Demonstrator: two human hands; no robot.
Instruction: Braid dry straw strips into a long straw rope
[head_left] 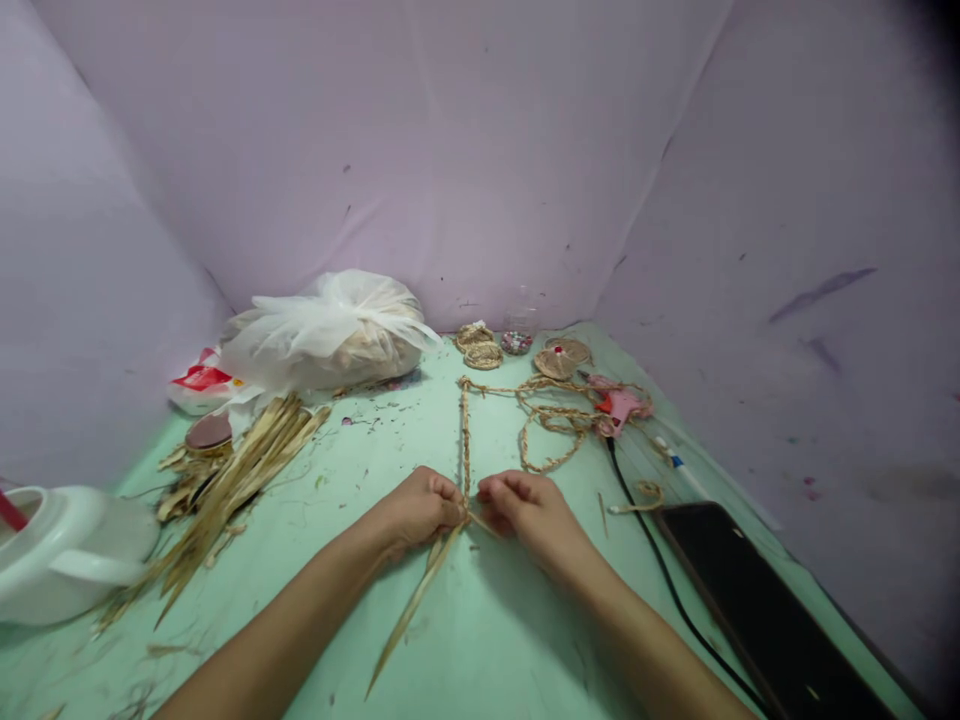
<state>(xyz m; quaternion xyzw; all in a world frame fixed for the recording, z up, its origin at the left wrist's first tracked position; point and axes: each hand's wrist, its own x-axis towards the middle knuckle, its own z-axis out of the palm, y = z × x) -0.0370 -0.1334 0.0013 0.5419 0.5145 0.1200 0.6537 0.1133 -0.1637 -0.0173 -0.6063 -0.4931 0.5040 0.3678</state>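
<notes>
Left hand (426, 508): thumb and fingers pinching the near end of the braided cord (466, 440), loose strips (420, 588) trailing below it. Right hand (525, 505): fingers curled, thumb and forefinger pinching a strand right beside the left. Cord runs away up the middle of the green table (330, 620), then bends right into loops near the pink glue gun (621, 405).

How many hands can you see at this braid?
2. The left hand pinches the braid at its near end; the right hand is just to the right, holding a loose strand.
</notes>
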